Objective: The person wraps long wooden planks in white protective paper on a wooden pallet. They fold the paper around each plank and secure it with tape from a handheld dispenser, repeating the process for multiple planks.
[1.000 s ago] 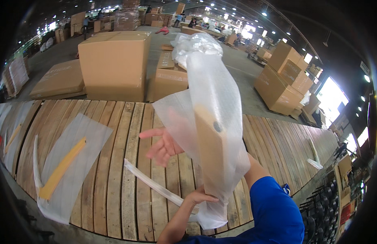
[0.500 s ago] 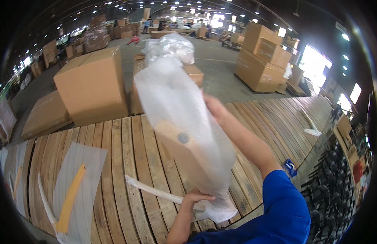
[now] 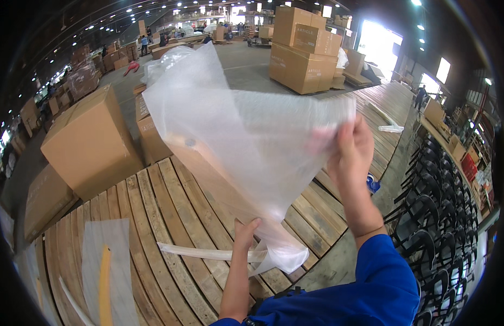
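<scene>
While the left hand (image 3: 244,234) clasps the lower end of a tan wooden part (image 3: 211,168) through its wrapping, the right hand (image 3: 351,142) pinches the outer edge of the translucent foam sheet (image 3: 282,127), drawn out to the right. The part sits tilted inside the sheet, above the slatted wooden table (image 3: 148,217); a dark round spot near its upper end is probably a hole or pad, blurred by the foam. On the slats, a white strip (image 3: 192,250) passes behind the left forearm, and a yellow-orange slat (image 3: 105,282) lies on another sheet (image 3: 121,261). A blue tape dispenser (image 3: 373,185) rests near the right forearm. Beyond the table stand a large plain-faced carton (image 3: 91,144) and, farther off, stacked cartons (image 3: 303,65) bearing printed lettering and small marks.
</scene>
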Demonstrator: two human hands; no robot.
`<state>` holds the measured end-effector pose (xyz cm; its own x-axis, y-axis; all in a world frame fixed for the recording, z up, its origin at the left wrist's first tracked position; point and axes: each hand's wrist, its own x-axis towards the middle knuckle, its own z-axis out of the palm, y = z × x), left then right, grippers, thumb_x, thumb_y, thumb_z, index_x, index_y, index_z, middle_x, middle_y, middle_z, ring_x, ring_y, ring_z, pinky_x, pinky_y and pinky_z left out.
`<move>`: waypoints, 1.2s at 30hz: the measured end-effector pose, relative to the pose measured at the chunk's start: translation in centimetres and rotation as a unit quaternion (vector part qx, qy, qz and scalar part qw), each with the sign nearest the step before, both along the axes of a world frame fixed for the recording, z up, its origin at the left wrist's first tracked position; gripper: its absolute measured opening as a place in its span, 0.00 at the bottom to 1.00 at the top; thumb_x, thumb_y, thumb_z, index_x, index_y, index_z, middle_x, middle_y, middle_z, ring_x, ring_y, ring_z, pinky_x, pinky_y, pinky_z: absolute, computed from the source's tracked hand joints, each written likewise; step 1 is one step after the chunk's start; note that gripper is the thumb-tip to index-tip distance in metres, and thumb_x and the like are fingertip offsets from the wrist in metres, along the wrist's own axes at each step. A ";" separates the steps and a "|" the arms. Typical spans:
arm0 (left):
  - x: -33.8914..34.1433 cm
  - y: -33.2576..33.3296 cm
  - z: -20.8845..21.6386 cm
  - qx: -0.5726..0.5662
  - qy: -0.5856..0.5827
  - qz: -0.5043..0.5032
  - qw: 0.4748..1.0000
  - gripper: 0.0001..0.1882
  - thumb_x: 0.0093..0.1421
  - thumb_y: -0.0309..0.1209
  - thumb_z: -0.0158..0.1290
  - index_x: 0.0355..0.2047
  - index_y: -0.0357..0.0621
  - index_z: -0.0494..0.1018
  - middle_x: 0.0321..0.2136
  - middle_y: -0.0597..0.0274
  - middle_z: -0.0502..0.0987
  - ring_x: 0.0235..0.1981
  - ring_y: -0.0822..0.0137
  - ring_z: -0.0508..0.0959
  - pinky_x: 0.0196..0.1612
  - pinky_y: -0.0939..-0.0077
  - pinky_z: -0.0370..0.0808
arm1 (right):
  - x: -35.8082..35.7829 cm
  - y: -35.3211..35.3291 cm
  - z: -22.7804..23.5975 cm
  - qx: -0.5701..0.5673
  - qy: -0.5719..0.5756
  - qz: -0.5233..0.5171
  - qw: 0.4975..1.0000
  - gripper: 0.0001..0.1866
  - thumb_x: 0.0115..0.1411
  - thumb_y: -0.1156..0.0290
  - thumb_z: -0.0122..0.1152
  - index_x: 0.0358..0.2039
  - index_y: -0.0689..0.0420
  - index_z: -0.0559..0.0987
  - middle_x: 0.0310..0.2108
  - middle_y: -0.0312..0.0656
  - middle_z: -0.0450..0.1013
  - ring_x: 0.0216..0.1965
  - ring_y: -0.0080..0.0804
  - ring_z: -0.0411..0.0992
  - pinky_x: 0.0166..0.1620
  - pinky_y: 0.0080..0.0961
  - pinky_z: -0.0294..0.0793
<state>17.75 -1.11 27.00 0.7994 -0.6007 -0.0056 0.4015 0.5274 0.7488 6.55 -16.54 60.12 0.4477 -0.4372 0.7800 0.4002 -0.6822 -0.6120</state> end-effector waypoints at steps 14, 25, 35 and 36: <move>-0.1 3.8 8.7 0.159 -0.254 -0.005 0.954 0.55 0.45 0.25 0.71 0.69 0.33 0.49 0.64 0.51 0.63 0.64 0.59 0.65 0.70 0.64 0.57 | 15.0 25.2 -11.5 -0.315 0.193 -0.020 0.929 0.15 0.68 0.59 0.54 0.34 0.59 0.71 0.25 0.54 0.77 0.21 0.48 0.78 0.22 0.43 0.76; 0.4 2.7 13.6 -0.023 0.066 0.192 0.979 0.35 0.67 0.43 0.56 0.65 0.34 0.59 0.61 0.50 0.68 0.60 0.59 0.69 0.65 0.67 0.63 | 18.4 25.3 -11.0 -0.341 0.240 -0.018 0.909 0.15 0.68 0.60 0.56 0.34 0.61 0.72 0.19 0.48 0.75 0.22 0.48 0.79 0.23 0.44 0.77; 0.0 5.4 12.9 -0.304 0.187 0.062 0.932 0.26 0.72 0.45 0.48 0.60 0.36 0.66 0.55 0.56 0.74 0.54 0.60 0.74 0.60 0.63 0.69 | 6.2 15.2 -7.1 -0.109 -0.059 0.072 0.990 0.14 0.72 0.66 0.50 0.29 0.56 0.75 0.26 0.42 0.78 0.31 0.34 0.77 0.39 0.30 0.76; -0.2 4.5 12.4 -0.160 0.241 0.186 0.939 0.26 0.72 0.43 0.48 0.61 0.35 0.65 0.55 0.55 0.75 0.54 0.59 0.75 0.59 0.62 0.70 | 7.1 13.2 -8.0 -0.010 -0.010 0.068 0.998 0.14 0.73 0.64 0.50 0.32 0.57 0.75 0.28 0.42 0.77 0.33 0.32 0.76 0.40 0.29 0.75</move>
